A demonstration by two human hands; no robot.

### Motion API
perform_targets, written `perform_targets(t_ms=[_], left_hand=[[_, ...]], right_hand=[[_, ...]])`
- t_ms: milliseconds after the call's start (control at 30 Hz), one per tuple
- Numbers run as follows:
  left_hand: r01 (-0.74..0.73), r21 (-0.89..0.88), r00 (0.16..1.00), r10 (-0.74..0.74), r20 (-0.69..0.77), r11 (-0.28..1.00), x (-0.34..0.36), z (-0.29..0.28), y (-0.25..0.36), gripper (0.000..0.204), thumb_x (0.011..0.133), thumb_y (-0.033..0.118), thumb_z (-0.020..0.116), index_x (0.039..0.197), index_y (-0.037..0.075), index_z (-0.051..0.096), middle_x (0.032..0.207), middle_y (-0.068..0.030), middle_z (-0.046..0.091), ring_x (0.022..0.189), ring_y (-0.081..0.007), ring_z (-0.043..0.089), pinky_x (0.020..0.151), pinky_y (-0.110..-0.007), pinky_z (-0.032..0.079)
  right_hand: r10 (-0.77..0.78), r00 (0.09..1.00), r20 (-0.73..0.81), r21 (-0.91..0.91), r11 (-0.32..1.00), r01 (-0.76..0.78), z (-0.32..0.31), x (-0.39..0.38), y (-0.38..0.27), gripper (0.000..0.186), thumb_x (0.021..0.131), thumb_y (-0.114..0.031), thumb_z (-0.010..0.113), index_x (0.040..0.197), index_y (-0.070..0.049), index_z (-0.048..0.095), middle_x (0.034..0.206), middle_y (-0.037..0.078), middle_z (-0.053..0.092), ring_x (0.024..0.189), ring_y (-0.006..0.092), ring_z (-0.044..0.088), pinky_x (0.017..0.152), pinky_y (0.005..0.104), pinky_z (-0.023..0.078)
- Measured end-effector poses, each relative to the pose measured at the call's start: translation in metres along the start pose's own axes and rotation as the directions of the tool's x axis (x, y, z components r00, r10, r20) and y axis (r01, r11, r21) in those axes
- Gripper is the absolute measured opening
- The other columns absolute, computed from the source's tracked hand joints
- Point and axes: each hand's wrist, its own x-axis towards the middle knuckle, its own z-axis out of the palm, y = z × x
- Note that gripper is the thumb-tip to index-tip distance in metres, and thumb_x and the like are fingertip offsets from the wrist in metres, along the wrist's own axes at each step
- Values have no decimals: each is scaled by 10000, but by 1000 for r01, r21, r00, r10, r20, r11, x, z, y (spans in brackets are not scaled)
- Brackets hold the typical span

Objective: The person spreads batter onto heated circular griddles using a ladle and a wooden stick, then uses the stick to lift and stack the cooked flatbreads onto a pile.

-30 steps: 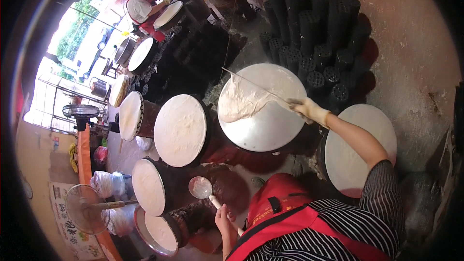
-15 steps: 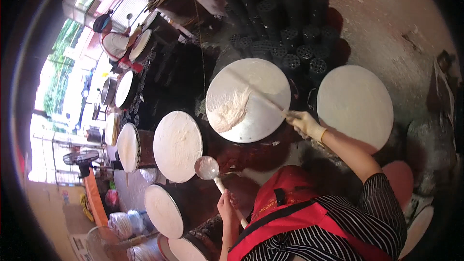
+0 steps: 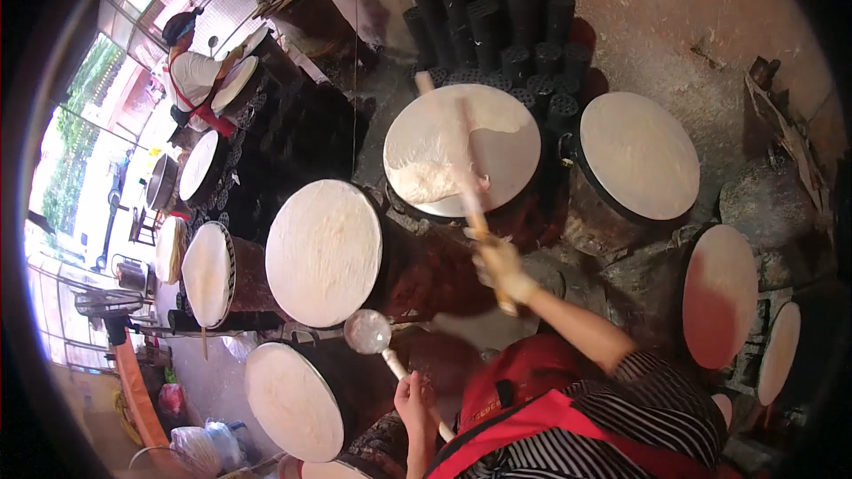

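My right hand (image 3: pixel 501 268), in a pale glove, is closed round the handle of a long wooden spreader (image 3: pixel 465 164). The spreader is smeared by motion and lies across a round griddle (image 3: pixel 504 168). Whitish batter (image 3: pixel 422 183) is heaped at that griddle's left side, and a thinner layer covers its far part. My left hand (image 3: pixel 414 403) is bare and grips the pale handle of a ladle (image 3: pixel 367 332). The ladle's round bowl is held near the edge of another griddle (image 3: pixel 324 253), which is covered with a pale sheet of batter.
More batter-coated griddles stand at right (image 3: pixel 639 155), lower left (image 3: pixel 295 401) and far right (image 3: pixel 721 297). Black coal briquettes (image 3: pixel 484 22) are stacked behind the middle griddle. A co-worker (image 3: pixel 191 71) stands at other griddles, far left. A fan (image 3: pixel 115 303) is at the left.
My right hand has moved left and nearer to me, swinging the spreader from a slant to nearly upright in the picture. Batter now covers more of the griddle's far part. The ladle remains in my left hand.
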Motion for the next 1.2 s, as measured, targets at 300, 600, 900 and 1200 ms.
perform_targets(t_ms=[300, 600, 900, 1200], left_hand=[[80, 48, 921, -55, -387, 996, -81, -79, -16, 229, 1032, 288, 486, 1007, 63, 522, 686, 11, 454, 508, -69, 410, 428, -202, 343], [-78, 59, 980, 88, -180, 995, -69, -95, -31, 265, 1021, 283, 531, 818, 113, 548, 609, 64, 449, 479, -22, 362, 431, -188, 262], [-91, 29, 994, 93, -50, 995, -76, -33, -24, 246, 1015, 281, 549, 858, 93, 576, 660, 56, 478, 500, -16, 367, 443, -178, 268], [-63, 97, 995, 70, -72, 993, -71, 21, -18, 226, 1005, 290, 570, 887, 99, 591, 644, 76, 436, 496, -7, 355, 428, -180, 258]], right_hand=[[-469, 834, -290, -476, 827, 299, 223, 156, 46, 413, 1016, -367, 403, 1202, -43, 580, 1088, 272, 646, 1029, 457, 605, 854, 503, 481], [-161, 967, -197, -14, 987, 162, 107, 19, 64, 209, 1048, -314, 414, 1100, -141, 519, 594, -17, 411, 399, 104, 406, 350, 288, 337], [-197, 973, -119, 330, 916, 226, 55, -1, -5, 255, 1054, -233, 357, 1281, -171, 456, 619, -29, 427, 407, 92, 383, 341, 268, 337], [1, 973, 232, 5, 1000, -3, -69, -35, -23, 479, 1043, -294, 427, 1510, -276, 322, 661, -31, 507, 428, 56, 387, 329, 210, 350]])
